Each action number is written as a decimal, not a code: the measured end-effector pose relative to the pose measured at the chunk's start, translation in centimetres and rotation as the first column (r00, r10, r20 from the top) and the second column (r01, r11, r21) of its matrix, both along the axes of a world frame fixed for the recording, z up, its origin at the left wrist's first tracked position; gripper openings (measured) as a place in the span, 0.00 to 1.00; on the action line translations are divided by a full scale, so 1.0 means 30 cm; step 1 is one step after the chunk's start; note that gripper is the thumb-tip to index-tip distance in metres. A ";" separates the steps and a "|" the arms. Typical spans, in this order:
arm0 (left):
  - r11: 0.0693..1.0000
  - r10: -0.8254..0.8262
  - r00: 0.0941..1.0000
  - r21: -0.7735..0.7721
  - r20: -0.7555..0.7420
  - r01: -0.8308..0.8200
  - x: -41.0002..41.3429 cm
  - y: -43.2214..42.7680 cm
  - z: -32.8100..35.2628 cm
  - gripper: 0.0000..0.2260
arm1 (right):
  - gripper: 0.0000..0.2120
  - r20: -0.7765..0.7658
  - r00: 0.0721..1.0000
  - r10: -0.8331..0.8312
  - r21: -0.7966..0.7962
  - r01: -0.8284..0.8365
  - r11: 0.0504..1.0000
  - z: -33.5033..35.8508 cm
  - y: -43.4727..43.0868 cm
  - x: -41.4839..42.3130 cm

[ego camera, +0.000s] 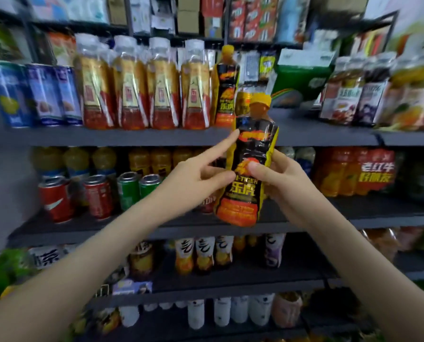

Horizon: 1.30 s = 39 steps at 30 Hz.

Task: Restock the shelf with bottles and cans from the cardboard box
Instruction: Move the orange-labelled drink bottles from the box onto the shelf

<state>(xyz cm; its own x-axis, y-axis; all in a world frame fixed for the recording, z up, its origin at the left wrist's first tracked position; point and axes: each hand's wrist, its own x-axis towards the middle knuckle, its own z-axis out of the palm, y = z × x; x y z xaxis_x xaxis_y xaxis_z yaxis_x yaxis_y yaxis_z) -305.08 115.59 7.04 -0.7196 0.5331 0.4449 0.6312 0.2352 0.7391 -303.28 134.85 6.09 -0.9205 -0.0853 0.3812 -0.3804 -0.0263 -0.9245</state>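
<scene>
- The bottle (252, 149) is held in mid-air in front of the shelves, its top tilted slightly toward 1 o'clock. It has a yellow cap, an amber neck, a glossy black sleeve with yellow sides, "Hi-Tiger" lettering and an orange band at the base.
- The right grip (280, 178), at 3 o'clock of the bottle, is clamped on it, with the thumb across the label front and the fingers behind.
- The left grip (201, 176), at 9 o'clock, is spread. Its straight index finger touches the upper label and its thumb presses mid-label.
- The upper shelf (132, 138) shows its front edge level with the bottle's shoulder. Bare board lies at 2 o'clock of the cap, before the cartons (349, 95).
- A gold can (243, 99) stands just behind the cap.
- A matching bottle (227, 87) stands at 11 o'clock, beside a row of red-and-gold bottles (161, 87).
- The middle shelf (378, 218) has bare board at 4 o'clock and cans (97, 196) at 9 o'clock.
</scene>
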 end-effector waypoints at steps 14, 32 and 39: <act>0.659 0.452 0.307 0.082 -0.837 -0.748 -0.478 -0.057 0.200 0.31 | 0.21 -0.268 0.963 -0.015 0.054 0.031 0.998 0.358 0.123 -0.344; 0.457 0.382 0.302 -0.106 -0.873 -0.883 -0.650 -0.057 0.186 0.34 | 0.50 -0.593 0.786 -0.174 0.525 0.541 0.657 0.281 -0.003 -0.587; 0.439 0.377 0.270 -0.086 -0.886 -0.894 -0.660 -0.057 0.173 0.35 | 0.48 -0.553 0.815 -0.171 0.578 0.524 0.626 0.278 -0.005 -0.594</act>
<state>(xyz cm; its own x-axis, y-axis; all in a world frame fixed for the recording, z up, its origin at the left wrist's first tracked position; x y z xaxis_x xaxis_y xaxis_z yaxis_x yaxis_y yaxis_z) -324.88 113.86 12.23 -0.5126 0.3257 0.7945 0.2235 0.9440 -0.2428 -321.12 134.70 14.44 -0.7008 -0.1859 0.6887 -0.5527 0.7519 -0.3594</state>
